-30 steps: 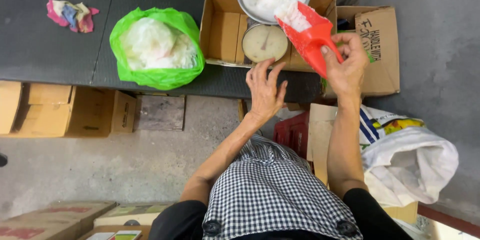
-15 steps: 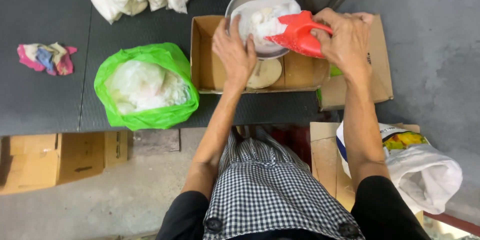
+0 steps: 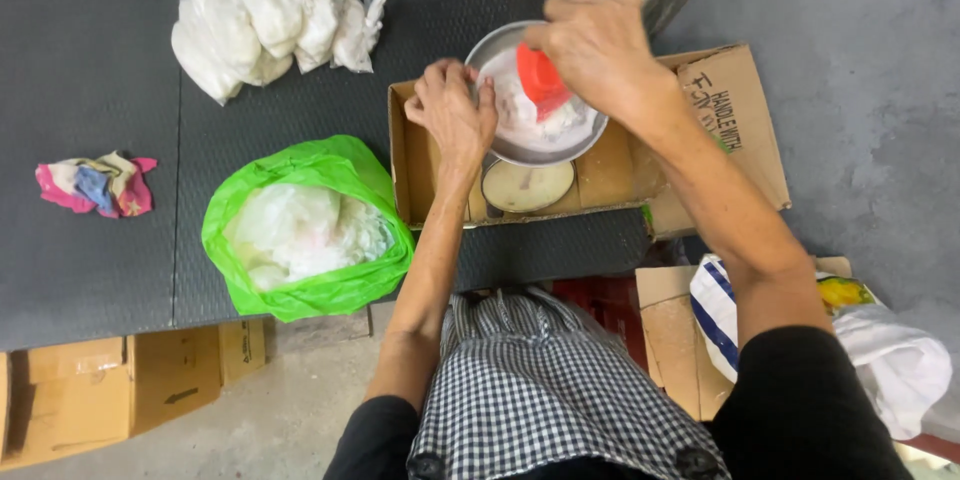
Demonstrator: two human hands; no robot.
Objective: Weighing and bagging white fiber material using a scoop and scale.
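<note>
fingers (image 3: 590,25) around red scoop (image 3: 540,75)

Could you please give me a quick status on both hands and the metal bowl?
Left hand grips metal bowl rim. Right hand holds red scoop over white contents. Bowl sits above cardboard box; nothing obstructing.

soft, even daylight fills the scene, with no harsh glare. faint shadows sit under the green bag (image 3: 305,230) near the dark table's (image 3: 90,270) front edge. the right hand (image 3: 600,50) is slightly motion-blurred; edges bend a little from the wide lens.
</note>
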